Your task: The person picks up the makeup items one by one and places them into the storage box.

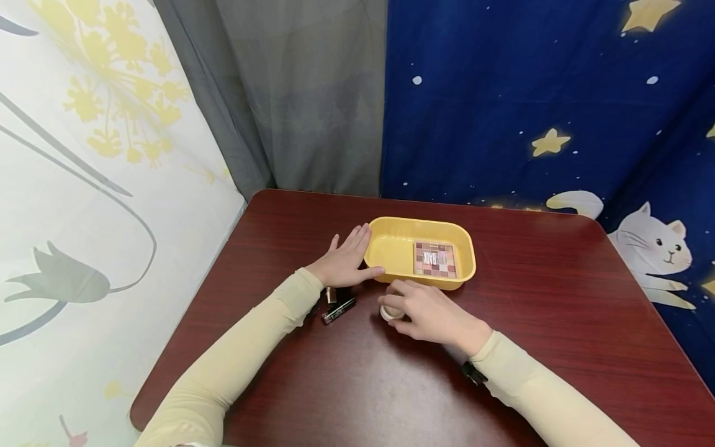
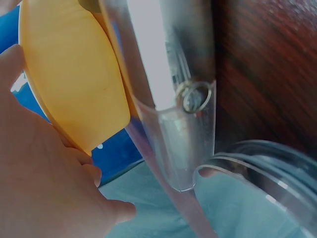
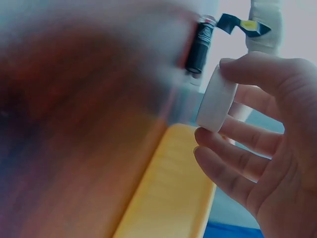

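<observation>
My left hand (image 1: 345, 259) lies along the left wall of a yellow plastic basin (image 1: 390, 249), fingers straight and its thumb reaching along the near rim. In the basin, toward the right, is an eyeshadow palette (image 1: 436, 259) with many small colored squares. My right hand (image 1: 432, 310) is just in front of the basin and grips a small round white container (image 3: 216, 101) between thumb and fingers. Close below the left hand are a black cosmetic tube (image 1: 338, 311) and a small tube with a rosy metallic end (image 1: 331, 295), partly hidden by the wrist.
The dark red wooden table (image 1: 558, 298) extends around the basin. A grey curtain (image 1: 313, 93) and a blue starry curtain (image 1: 475, 112) hang behind its far edge. A patterned white wall (image 1: 184, 205) borders the left side. Clear plastic (image 2: 173, 148) blocks part of the left wrist view.
</observation>
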Demonstrator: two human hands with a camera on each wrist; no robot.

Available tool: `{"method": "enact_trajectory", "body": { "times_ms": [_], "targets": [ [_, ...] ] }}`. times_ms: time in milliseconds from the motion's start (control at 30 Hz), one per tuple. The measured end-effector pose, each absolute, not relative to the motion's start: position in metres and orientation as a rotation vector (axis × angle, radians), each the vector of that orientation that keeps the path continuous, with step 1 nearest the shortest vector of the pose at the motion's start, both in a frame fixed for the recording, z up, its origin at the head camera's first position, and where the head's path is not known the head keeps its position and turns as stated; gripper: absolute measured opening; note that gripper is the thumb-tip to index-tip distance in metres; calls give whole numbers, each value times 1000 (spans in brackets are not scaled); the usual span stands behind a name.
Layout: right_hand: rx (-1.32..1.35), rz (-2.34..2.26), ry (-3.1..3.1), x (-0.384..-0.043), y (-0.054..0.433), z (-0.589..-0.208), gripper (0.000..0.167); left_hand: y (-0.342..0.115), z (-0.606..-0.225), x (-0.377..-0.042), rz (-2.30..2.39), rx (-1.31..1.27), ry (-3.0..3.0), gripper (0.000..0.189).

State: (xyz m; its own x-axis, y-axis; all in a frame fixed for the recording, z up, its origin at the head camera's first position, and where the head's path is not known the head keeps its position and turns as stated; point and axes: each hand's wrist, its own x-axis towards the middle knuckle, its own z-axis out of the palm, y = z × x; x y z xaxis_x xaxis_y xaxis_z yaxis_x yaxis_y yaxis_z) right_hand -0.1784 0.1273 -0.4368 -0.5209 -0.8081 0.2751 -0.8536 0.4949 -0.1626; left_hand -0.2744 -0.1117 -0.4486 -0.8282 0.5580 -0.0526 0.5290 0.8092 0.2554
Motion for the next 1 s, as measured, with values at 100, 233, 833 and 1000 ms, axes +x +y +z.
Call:
{"method": "enact_trajectory", "body": {
  "times_ms": [100, 233, 833, 1000],
  "targets": [
    [1437, 443, -2537, -183, 129, -428, 36, -112, -450, -275, 353, 869, 2869, 106],
    [1400, 487, -2528, -192, 131, -413, 38, -113, -451, -275, 365, 870, 2870, 107],
    [1135, 583, -2680, -248, 148, -397, 39, -112, -448, -275, 396, 844, 2852, 104],
    [1121, 578, -2781, -260, 148, -403, 38, -111, -450, -275, 404, 852, 2852, 103]
  ]
}}
